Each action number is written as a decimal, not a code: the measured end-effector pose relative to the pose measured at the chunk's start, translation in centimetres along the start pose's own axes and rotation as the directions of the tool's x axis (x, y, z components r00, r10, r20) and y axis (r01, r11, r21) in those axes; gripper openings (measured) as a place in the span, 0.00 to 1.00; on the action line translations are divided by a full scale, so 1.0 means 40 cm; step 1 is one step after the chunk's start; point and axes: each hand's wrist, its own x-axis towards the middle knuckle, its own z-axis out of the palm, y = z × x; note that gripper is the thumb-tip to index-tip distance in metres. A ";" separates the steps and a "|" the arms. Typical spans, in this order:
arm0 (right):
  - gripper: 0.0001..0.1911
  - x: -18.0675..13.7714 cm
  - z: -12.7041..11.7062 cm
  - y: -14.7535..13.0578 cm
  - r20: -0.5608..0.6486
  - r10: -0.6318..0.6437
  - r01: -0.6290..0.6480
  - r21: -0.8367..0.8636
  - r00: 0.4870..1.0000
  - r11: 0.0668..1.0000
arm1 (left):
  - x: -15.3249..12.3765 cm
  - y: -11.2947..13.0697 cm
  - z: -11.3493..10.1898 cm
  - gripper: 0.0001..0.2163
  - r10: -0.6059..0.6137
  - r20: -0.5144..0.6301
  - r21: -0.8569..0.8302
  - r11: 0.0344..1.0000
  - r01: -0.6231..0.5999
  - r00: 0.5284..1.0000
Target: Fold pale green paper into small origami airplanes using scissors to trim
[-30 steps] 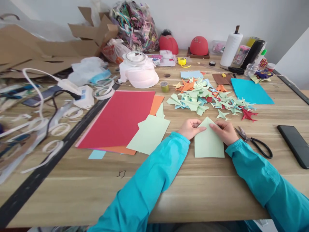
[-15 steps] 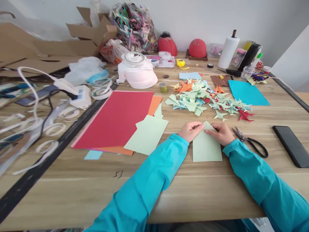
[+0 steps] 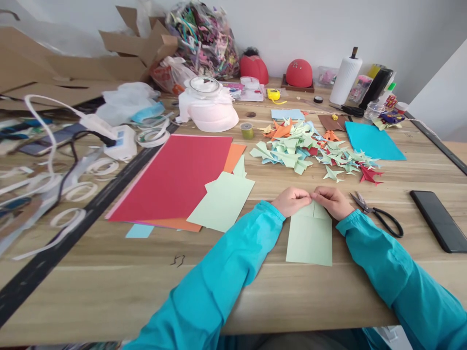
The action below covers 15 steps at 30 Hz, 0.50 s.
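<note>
A pale green sheet of paper (image 3: 310, 240) lies in front of me, with creases near its far end. My left hand (image 3: 292, 201) pinches the far left part of that sheet. Close beside it, my right hand (image 3: 332, 201) pinches the far right part, the two sets of fingertips almost touching. The very top edge of the paper is hidden under the fingers. Black-handled scissors (image 3: 381, 216) lie just right of my right hand. Left of my left hand rest more pale green sheets (image 3: 222, 201), overlapping a stack of red paper (image 3: 175, 177).
Beyond my hands is a heap of folded paper shapes (image 3: 295, 146) in green, orange, blue and red. A blue paper stack (image 3: 374, 140) lies behind at right, a black phone (image 3: 440, 221) at far right. Cables and a white power strip (image 3: 122, 142) fill the left side.
The green sheet has slid toward me and now shows a crosswise crease. Both hands have closed in together at its far end, where a point showed between them before.
</note>
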 end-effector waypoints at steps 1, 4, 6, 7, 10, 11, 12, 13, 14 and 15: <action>0.23 -0.001 0.001 -0.001 0.008 -0.004 0.004 -0.011 1.000 1.000 | -0.001 0.001 0.000 0.14 -0.004 0.006 -0.003 1.000 0.004 1.000; 0.22 -0.005 0.001 -0.005 0.004 0.003 -0.003 -0.031 1.000 1.000 | -0.001 0.004 -0.002 0.14 -0.019 0.009 -0.030 0.999 0.019 1.000; 0.21 -0.005 0.000 -0.006 -0.034 0.013 -0.014 -0.029 0.999 0.999 | 0.000 0.004 -0.004 0.13 -0.027 -0.014 -0.066 0.997 0.026 1.000; 0.21 -0.005 -0.002 -0.005 -0.066 0.015 -0.017 -0.026 0.998 1.000 | 0.001 0.004 -0.005 0.12 -0.033 -0.030 -0.087 0.996 0.030 0.999; 0.21 -0.003 -0.006 -0.001 -0.159 0.019 -0.022 -0.016 0.987 1.000 | 0.001 0.003 -0.009 0.10 -0.065 -0.068 -0.152 0.987 0.054 0.996; 0.21 -0.002 -0.008 0.001 -0.181 0.023 -0.026 -0.009 0.983 1.000 | 0.001 0.003 -0.010 0.09 -0.080 -0.072 -0.177 0.982 0.066 0.994; 0.21 -0.001 -0.009 0.004 -0.201 0.032 -0.032 0.001 0.979 0.999 | 0.001 0.003 -0.012 0.09 -0.092 -0.075 -0.206 0.976 0.074 0.993; 0.21 -0.001 -0.011 0.007 -0.222 0.044 -0.042 0.015 0.974 0.999 | 0.000 0.002 -0.013 0.08 -0.101 -0.082 -0.239 0.968 0.079 0.991; 0.21 0.000 -0.012 0.010 -0.249 0.062 -0.055 0.034 0.967 0.998 | -0.001 0.001 -0.014 0.07 -0.110 -0.090 -0.274 0.958 0.082 0.990; 0.21 0.000 -0.014 0.013 -0.281 0.082 -0.068 0.061 0.956 0.996 | -0.001 -0.001 -0.015 0.07 -0.120 -0.096 -0.311 0.947 0.085 0.988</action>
